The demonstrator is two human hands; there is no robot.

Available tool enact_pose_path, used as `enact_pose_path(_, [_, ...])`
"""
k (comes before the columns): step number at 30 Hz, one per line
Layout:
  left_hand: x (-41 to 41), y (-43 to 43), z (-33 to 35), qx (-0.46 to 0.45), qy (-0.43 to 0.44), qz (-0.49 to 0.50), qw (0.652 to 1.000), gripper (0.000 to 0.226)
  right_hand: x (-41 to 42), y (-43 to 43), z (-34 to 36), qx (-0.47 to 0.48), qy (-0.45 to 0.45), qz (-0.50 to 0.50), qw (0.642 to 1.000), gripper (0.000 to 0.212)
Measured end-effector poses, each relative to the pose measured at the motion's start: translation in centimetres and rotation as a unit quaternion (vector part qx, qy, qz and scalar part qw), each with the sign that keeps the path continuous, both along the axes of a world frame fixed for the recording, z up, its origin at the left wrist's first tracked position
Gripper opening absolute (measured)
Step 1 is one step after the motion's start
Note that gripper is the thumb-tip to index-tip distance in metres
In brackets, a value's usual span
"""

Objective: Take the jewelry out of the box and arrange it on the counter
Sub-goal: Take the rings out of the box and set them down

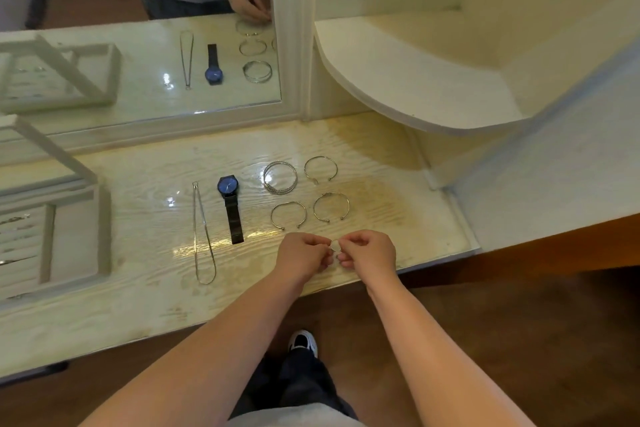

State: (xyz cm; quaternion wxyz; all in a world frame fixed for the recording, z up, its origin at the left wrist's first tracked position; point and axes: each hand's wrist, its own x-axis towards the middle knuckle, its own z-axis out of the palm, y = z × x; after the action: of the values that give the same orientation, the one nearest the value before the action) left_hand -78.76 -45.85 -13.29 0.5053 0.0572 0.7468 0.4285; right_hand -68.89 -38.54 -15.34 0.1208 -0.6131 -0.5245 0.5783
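counter point(138, 288) front edge | ring point(334, 245) sits between left grip point(304, 255) and right grip point(369, 250) | both pinching it

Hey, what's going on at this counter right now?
A person pinches a small ring between the left grip and right grip, just over the counter. A necklace, a watch, stacked bangles and three open bracelets already lie on it. The open box sits at the left, with some pieces inside.
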Motion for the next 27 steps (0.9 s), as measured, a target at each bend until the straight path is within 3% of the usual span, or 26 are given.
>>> enact_pose_path(12, [0.4,1.4,0.4,-0.026,0.032,-0.050,0.998,0.014,-0.2,1.5,-0.8,0.004,-0.041,0.040,0.998,0.006])
enact_pose_path(17, [0.0,1.6,0.2,-0.047,0.060,-0.081,0.994,0.025,-0.6,1.7,-0.7,-0.008,-0.041,0.053,0.998,0.012])
enact_pose_path(27, [-0.5,1.5,-0.4,-0.048,0.031,-0.053,0.997,0.019,-0.9,2.1,-0.3,-0.015,-0.056,0.071,0.996,0.013])
